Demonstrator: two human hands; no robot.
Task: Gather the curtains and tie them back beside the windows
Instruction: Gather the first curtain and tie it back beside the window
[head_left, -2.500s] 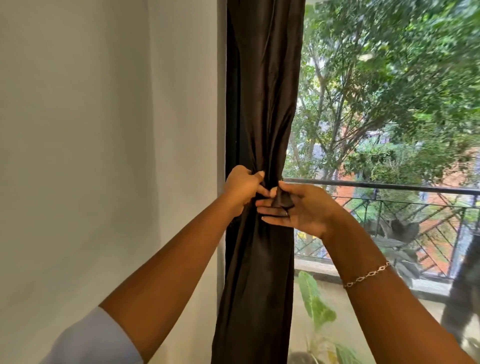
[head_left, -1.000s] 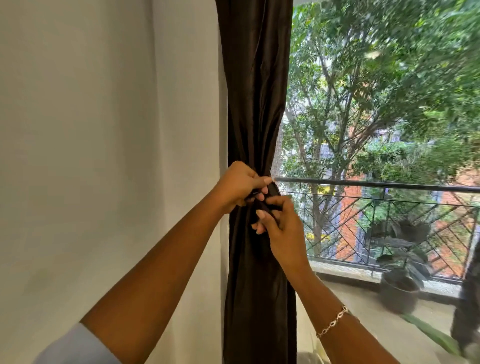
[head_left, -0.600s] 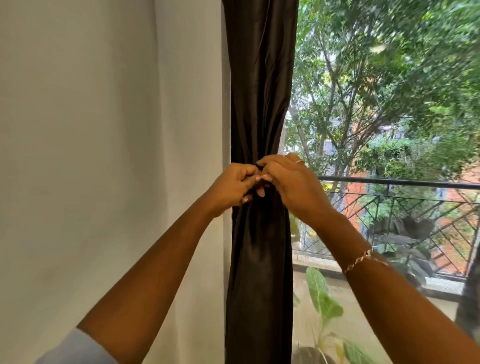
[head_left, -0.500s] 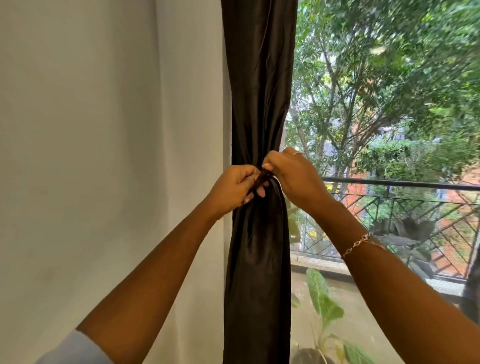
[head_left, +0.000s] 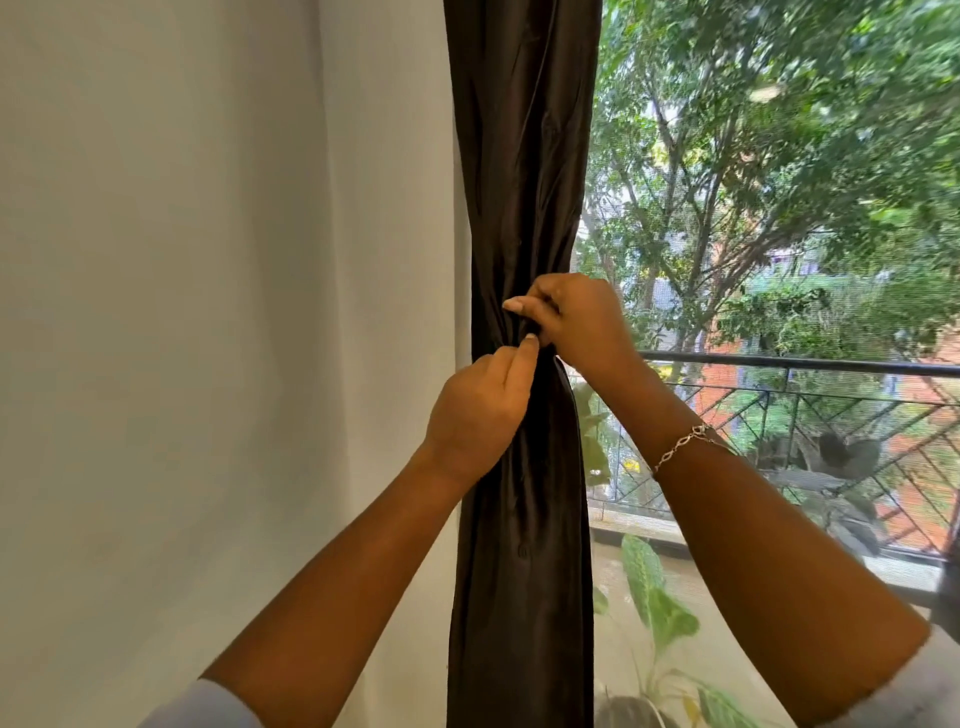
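The left hand (head_left: 475, 410) is curled, with thumb and forefinger tip nipping dark cloth at the waist of the curtain (head_left: 519, 571). The right hand (head_left: 582, 322) sits touching it at 1 o'clock. Its fingers are curled too and pinch the same bunch just above. The cloth is all one dark colour, so I cannot tell whether either hand has a separate tie end or only a fold of the curtain.

The curtain hangs as a narrow gathered column, drawn tightest where the hands meet and flaring above and below. The wall (head_left: 208, 260) is at its 9 o'clock and the window (head_left: 779, 208) at its 3 o'clock.

This looks like the fastening step, with the gather made and the knot being snugged. To do it well:

- One hand should hold the waist tight while the other works the end through.
- Both ends should then be drawn level, out toward 9 and 3 o'clock, so the knot seats at the front.
- The cloth has a sheen and probably slips, so it wants a firm pull.
- The hands are best let go one at a time.
- The edge at 3 o'clock should be checked for a stray fold.
- The bracelet (head_left: 680, 447) should stay clear of the cloth.
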